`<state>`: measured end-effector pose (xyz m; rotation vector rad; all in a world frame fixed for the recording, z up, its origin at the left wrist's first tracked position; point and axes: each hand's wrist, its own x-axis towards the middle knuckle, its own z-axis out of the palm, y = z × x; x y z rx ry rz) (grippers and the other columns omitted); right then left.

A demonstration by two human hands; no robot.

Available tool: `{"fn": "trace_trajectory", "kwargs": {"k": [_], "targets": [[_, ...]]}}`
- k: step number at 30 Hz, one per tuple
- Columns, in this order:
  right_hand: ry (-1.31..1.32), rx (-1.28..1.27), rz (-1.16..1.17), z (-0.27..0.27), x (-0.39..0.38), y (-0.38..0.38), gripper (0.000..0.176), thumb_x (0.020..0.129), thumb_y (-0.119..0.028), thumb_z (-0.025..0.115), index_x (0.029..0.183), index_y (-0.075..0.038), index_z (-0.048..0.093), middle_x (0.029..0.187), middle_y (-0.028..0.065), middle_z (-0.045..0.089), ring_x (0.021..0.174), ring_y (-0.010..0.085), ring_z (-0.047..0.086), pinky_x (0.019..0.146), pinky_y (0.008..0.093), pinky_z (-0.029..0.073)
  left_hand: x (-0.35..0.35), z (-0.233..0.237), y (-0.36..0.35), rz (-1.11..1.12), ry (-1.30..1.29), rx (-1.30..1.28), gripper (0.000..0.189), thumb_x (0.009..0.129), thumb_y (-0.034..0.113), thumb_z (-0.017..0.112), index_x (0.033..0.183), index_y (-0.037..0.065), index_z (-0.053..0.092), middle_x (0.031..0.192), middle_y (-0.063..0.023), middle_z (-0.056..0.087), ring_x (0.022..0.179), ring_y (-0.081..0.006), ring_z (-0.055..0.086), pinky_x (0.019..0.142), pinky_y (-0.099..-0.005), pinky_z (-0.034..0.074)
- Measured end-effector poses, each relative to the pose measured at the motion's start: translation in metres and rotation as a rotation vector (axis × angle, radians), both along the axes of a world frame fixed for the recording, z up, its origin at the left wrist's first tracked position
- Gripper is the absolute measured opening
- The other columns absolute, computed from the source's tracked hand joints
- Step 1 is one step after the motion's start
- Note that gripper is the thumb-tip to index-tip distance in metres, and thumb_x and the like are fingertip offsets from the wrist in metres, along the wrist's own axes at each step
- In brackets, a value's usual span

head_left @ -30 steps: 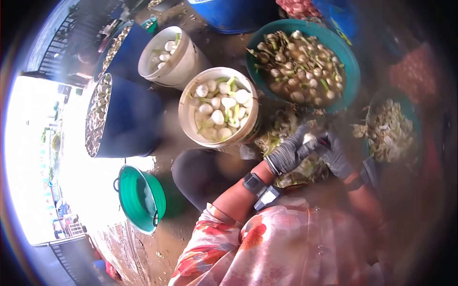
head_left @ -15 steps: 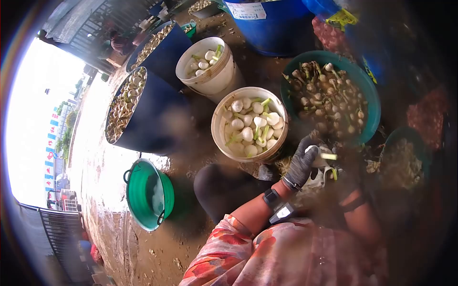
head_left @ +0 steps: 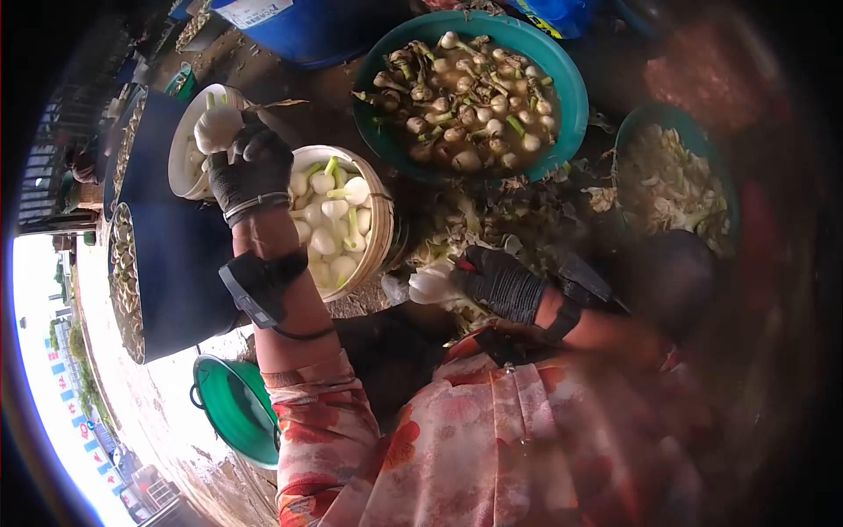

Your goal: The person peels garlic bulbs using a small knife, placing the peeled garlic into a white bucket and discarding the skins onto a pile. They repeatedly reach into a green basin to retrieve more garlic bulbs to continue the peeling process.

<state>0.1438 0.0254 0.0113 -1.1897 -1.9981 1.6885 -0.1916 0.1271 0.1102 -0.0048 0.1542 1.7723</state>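
My left hand (head_left: 255, 167), in a dark glove, is closed around a white garlic bulb (head_left: 217, 129) with a short green stem. It is raised above the edge of the far white bucket (head_left: 181, 167), which is partly hidden behind it. Close to my left wrist stands the nearer white bucket (head_left: 383, 230), full of peeled garlic bulbs (head_left: 335, 209) in liquid. My right hand (head_left: 500, 285), also gloved, grips another whitish garlic bulb (head_left: 431, 285) low over a heap of stripped skins (head_left: 474, 228). That bulb's far side is hidden by the fingers.
A green tub (head_left: 580, 97) holds unpeeled garlic in brown water. At the right stands a basin (head_left: 625, 145) of peelings. Blue barrels (head_left: 180, 281) line the left side, above a green bucket (head_left: 230, 408). Another blue barrel (head_left: 325, 33) is at the top.
My left hand has swung left from the peelings to the white buckets, carrying a garlic bulb. My right hand, blurred before, now shows with a bulb. The view has shifted to the right.
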Motion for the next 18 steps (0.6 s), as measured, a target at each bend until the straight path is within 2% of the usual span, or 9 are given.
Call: {"fn": "trace_trajectory", "kwargs": {"k": [2,4,6,7,11,12,14,16,18], "targets": [[0.025,-0.01,0.009,-0.018,0.001,0.001,0.036,0.091,-0.033,0.063,0.099,0.002,0.059,0.085,0.0222,0.063,0.079,0.0355,0.062,0.074,0.04,0.048,-0.004,0.025,0.01,0.097,-0.097,0.082,0.036,0.083,0.023,0.055,0.107,-0.003,0.054,0.079,-0.0046,0.056,0.056,-0.0114,0.049,0.051,-0.024,0.044],[0.023,-0.127,-0.048,-0.026,0.002,0.01,0.035,0.091,-0.033,0.062,0.097,0.002,0.059,0.084,0.0229,0.062,0.078,0.0368,0.06,0.074,0.0402,0.048,-0.004,0.014,0.022,0.043,-0.005,0.371,0.041,0.084,0.033,0.055,0.109,0.0,0.059,0.092,-0.007,0.06,0.069,-0.0153,0.053,0.061,-0.0278,0.046],[-0.032,-0.086,-0.008,-0.012,0.003,0.019,0.035,0.091,-0.032,0.062,0.098,0.002,0.059,0.085,0.0229,0.062,0.078,0.037,0.06,0.074,0.0402,0.048,-0.008,-0.001,0.026,0.14,0.169,0.339,0.045,0.087,0.043,0.052,0.111,0.006,0.063,0.101,-0.0074,0.063,0.077,-0.0182,0.054,0.07,-0.0322,0.046],[-0.1,-0.057,0.007,-0.008,0.005,0.021,0.034,0.092,-0.032,0.062,0.098,0.001,0.059,0.085,0.023,0.062,0.079,0.0371,0.06,0.074,0.0401,0.048,-0.017,-0.014,0.025,0.084,0.314,0.464,0.045,0.09,0.047,0.047,0.119,0.015,0.057,0.123,-0.0032,0.054,0.097,-0.0162,0.05,0.086,-0.0371,0.041],[-0.058,0.123,0.175,-0.028,0.016,0.024,0.033,0.092,-0.033,0.06,0.099,0.0,0.061,0.087,0.0226,0.064,0.082,0.0386,0.061,0.074,0.0413,0.048,-0.077,-0.022,0.012,0.453,0.156,0.204,0.046,0.09,0.048,0.046,0.111,0.009,0.06,0.115,-0.007,0.06,0.101,-0.0211,0.055,0.084,-0.0416,0.046],[-0.17,0.063,0.16,-0.026,0.015,0.025,0.033,0.092,-0.033,0.06,0.098,-0.001,0.062,0.089,0.0217,0.065,0.085,0.0388,0.062,0.075,0.0423,0.049,-0.088,-0.018,0.007,0.564,0.088,0.119,0.047,0.09,0.048,0.046,0.108,0.007,0.061,0.112,-0.0083,0.062,0.103,-0.0227,0.056,0.084,-0.0431,0.047],[-0.28,0.009,0.152,-0.027,0.014,0.03,0.032,0.092,-0.034,0.059,0.098,-0.003,0.064,0.091,0.0208,0.066,0.087,0.039,0.063,0.076,0.0433,0.05,-0.107,-0.007,-0.002,0.61,0.129,0.079,0.048,0.09,0.048,0.046,0.101,0.006,0.065,0.098,-0.0093,0.064,0.093,-0.0231,0.057,0.078,-0.0423,0.049],[-0.546,0.243,0.169,-0.03,0.012,0.035,0.031,0.092,-0.035,0.058,0.095,-0.005,0.066,0.094,0.0187,0.066,0.091,0.0381,0.063,0.078,0.045,0.05,-0.13,-0.002,-0.009,0.577,0.171,-0.011,0.048,0.09,0.048,0.046,0.099,0.005,0.065,0.096,-0.0093,0.064,0.09,-0.0234,0.056,0.077,-0.0421,0.049],[-0.519,0.274,0.12,-0.038,0.012,0.039,0.03,0.092,-0.034,0.059,0.095,-0.005,0.066,0.094,0.0187,0.067,0.09,0.0383,0.063,0.077,0.0449,0.05,-0.158,-0.008,-0.017,0.525,0.293,-0.09,0.048,0.09,0.047,0.045,0.1,0.004,0.064,0.098,-0.0095,0.064,0.092,-0.0233,0.057,0.078,-0.042,0.049]]}}
